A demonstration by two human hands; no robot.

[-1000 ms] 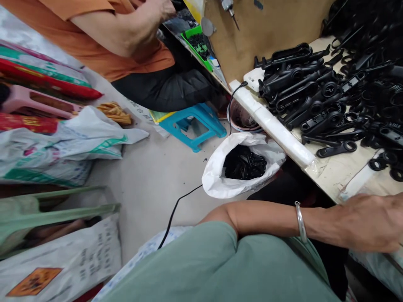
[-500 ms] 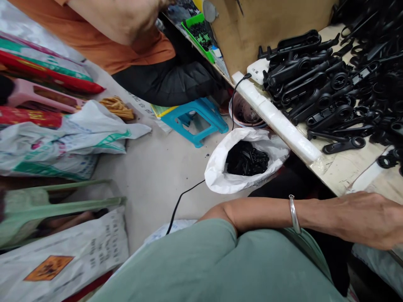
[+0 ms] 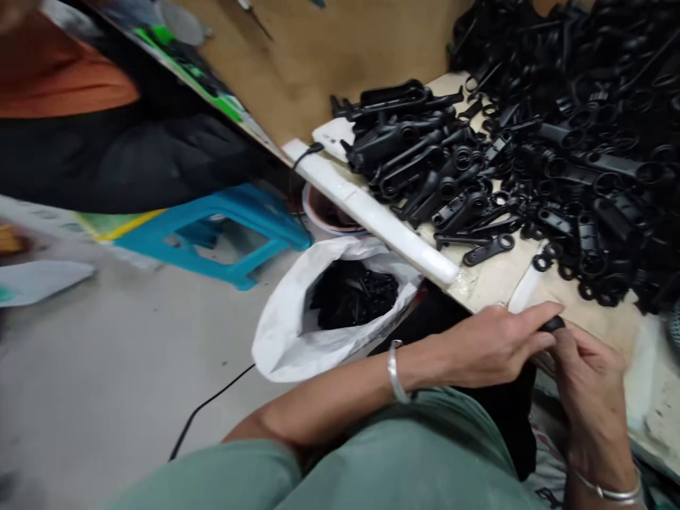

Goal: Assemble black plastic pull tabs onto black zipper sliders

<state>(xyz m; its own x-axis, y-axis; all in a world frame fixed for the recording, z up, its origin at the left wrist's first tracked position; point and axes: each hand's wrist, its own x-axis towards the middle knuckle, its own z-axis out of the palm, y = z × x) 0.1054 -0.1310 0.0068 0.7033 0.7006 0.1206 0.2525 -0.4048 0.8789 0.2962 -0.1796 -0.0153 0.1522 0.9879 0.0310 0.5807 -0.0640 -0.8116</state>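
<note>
My left hand (image 3: 496, 346) reaches in from the left with a bangle at its wrist. Its fingers close on a black plastic part (image 3: 552, 324), of which only a small dark end shows. On the other side, my right hand (image 3: 592, 382) pinches the same part, thumb and fingers curled. Both hands meet at the front edge of the table, below a large pile of black plastic parts (image 3: 584, 170) with ring-shaped ends. The rest of the held part is hidden by my fingers.
An open white sack (image 3: 279, 340) with black pieces inside stands on the floor at the table's side. A white strip (image 3: 372, 212) lines the table edge. Left are a blue stool (image 3: 212, 265), a black cable (image 3: 210, 404) and a seated person's dark trouser leg (image 3: 132, 159).
My view has swung right, so the sack, stool and pile sit further left. My right hand has come into view, and the black part now shows between both hands.
</note>
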